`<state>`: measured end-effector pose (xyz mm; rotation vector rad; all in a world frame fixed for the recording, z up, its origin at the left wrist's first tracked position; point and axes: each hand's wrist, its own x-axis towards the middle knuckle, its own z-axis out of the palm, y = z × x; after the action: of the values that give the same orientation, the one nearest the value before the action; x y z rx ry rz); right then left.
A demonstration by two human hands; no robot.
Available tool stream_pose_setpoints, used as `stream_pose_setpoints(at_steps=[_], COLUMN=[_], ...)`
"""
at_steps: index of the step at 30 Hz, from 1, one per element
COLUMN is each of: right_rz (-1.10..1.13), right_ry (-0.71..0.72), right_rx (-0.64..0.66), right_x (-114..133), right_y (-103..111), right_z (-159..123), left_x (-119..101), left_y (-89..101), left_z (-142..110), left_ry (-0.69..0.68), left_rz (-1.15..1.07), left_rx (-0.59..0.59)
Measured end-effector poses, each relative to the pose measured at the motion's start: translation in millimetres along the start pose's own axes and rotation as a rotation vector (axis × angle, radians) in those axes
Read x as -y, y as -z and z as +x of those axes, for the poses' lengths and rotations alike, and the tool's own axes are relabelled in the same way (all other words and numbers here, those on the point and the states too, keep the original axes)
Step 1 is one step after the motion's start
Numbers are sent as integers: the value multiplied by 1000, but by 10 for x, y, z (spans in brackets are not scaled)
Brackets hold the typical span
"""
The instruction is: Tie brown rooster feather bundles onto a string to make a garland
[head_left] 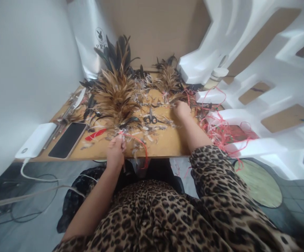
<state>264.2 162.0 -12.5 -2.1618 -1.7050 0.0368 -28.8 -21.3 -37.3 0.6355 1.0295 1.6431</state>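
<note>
My left hand (115,147) is closed around the bound lower end of a large bundle of brown and black feathers (116,91) near the front edge of the table. A red ribbon (142,145) trails from that grip and hangs over the edge. Farther right, my right hand (182,110) reaches down among loose feathers, its fingers bent together; what they pinch, if anything, is hidden. Just beyond it stands a smaller bunch of brown feathers (168,78). Black-handled scissors (151,117) lie between the hands, amid feather scraps.
A phone (68,140) and a white power bank with a cable (36,140) lie at the left. Tangled pink-red ribbon (220,131) heaps at the right, against white foam packaging (267,147). A lidded jar (216,77) stands behind. The wooden table (164,143) carries scattered feather bits.
</note>
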Motion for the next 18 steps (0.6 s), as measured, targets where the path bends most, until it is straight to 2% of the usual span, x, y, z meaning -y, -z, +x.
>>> stream_pose_setpoints(at_steps=[4, 7, 9, 12, 15, 18], right_rz=[-146, -69, 100, 464, 817, 1004], right_ry=[13, 5, 30, 148, 245, 319], right_rx=[81, 6, -67, -136, -165, -186], right_x=[65, 74, 85, 158, 339, 601], right_y=[-12, 32, 78, 140, 185, 214], right_z=[31, -33, -141, -419, -811, -1228], left_x=[-9, -21, -25, -21, -13, -12], left_y=[-5, -4, -4, -9, -20, -29], left_z=[-9, -11, -7, 11, 37, 53], left_ry=[5, 8, 12, 31, 48, 70], left_rz=[9, -1, -11, -23, -33, -29], left_rx=[-7, -6, -1, -24, -43, -36])
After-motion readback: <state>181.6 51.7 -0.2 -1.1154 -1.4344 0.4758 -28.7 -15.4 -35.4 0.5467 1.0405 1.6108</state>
